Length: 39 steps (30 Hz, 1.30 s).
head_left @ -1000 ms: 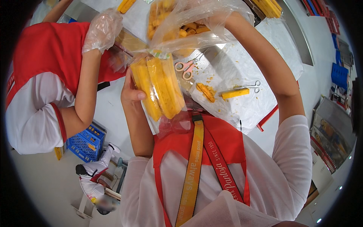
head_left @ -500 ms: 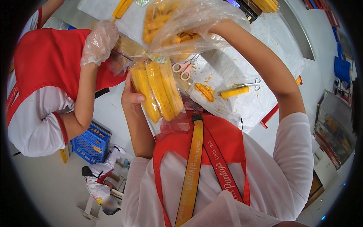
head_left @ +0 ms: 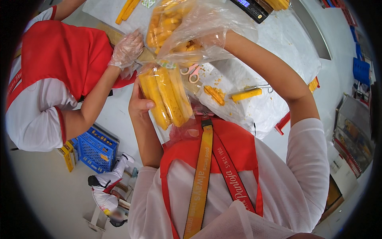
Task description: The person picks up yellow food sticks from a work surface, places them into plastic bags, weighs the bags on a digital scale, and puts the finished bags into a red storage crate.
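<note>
My left hand [head_left: 139, 104] is closed around the side of a clear packet of yellow cake sticks [head_left: 165, 95], held upright before my apron. A green-and-white label shows at the packet's top. My right hand [head_left: 213, 40] is inside a large clear plastic bag [head_left: 227, 20]; its fingers are blurred behind the film. Yellow pieces [head_left: 167, 24] fill the left part of that bag. Just right of the packet lie scissors with pale pink handles [head_left: 193, 74]. Farther right are a crumbled yellow piece [head_left: 215, 95] and a whole yellow stick [head_left: 246, 95] beside metal tongs or scissors [head_left: 258, 86].
A co-worker in a red apron [head_left: 59, 51] stands close at left, a gloved hand [head_left: 128, 48] near my packet. A black scale [head_left: 254, 10] sits at the far side of the white-covered table [head_left: 294, 44]. Blue crates [head_left: 96, 149] and another person [head_left: 109, 191] are at lower left.
The co-worker's gloved hand has moved right, toward the packet. My right hand has shifted slightly down and left in the bag. My left hand keeps its hold on the packet.
</note>
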### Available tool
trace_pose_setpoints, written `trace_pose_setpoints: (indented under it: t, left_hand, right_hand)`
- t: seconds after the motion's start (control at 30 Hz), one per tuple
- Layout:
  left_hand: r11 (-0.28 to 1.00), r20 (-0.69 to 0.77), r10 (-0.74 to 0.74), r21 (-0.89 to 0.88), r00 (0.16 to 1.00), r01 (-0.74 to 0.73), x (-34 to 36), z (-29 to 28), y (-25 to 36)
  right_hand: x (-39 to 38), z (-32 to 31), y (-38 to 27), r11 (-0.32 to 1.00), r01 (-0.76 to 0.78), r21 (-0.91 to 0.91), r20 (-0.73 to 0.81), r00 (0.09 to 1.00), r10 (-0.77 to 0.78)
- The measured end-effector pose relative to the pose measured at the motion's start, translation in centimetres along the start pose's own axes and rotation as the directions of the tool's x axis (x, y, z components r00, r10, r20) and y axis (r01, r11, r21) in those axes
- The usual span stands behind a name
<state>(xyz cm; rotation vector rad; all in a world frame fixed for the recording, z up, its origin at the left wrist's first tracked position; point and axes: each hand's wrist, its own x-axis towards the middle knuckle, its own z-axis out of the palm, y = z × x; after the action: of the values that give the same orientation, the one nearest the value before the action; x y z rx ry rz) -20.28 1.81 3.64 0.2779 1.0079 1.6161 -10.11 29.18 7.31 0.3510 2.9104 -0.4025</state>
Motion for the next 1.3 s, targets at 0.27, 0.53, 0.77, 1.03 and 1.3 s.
trace_pose_setpoints:
  t: [0.27, 0.53, 0.77, 1.03, 1.3]
  left_hand:
    - [1.0, -0.031, 0.015, -0.003, 0.999, -0.016, -1.1, -0.8, -0.2]
    - [0.999, -0.004, 0.049, 0.021, 0.999, -0.049, -1.3, 1.2, 0.3]
    - [0.996, -0.063, 0.088, 0.02, 0.994, -0.087, -1.9, 2.6, -0.3]
    - [0.993, 0.093, 0.096, 0.065, 0.991, -0.102, -3.0, 4.3, -0.3]
    - [0.939, -0.134, 0.304, -0.124, 0.943, -0.32, -3.1, 7.3, -0.4]
  right_hand:
    - [-0.2, -2.7, 3.3, 0.997, -0.036, 0.062, 0.029, 0.999, 0.035]
    - [-7.0, -1.3, 3.2, 0.99, -0.056, 0.131, 0.129, 0.991, 0.039]
    - [-13.0, -4.5, 1.4, 0.825, -0.309, 0.473, 0.131, 0.951, 0.281]
    - [-16.2, -2.3, 1.8, 0.797, -0.247, 0.551, -0.204, 0.886, 0.416]
    - [-23.9, -4.0, -3.3, 0.43, -0.101, 0.897, -0.154, 0.841, 0.518]
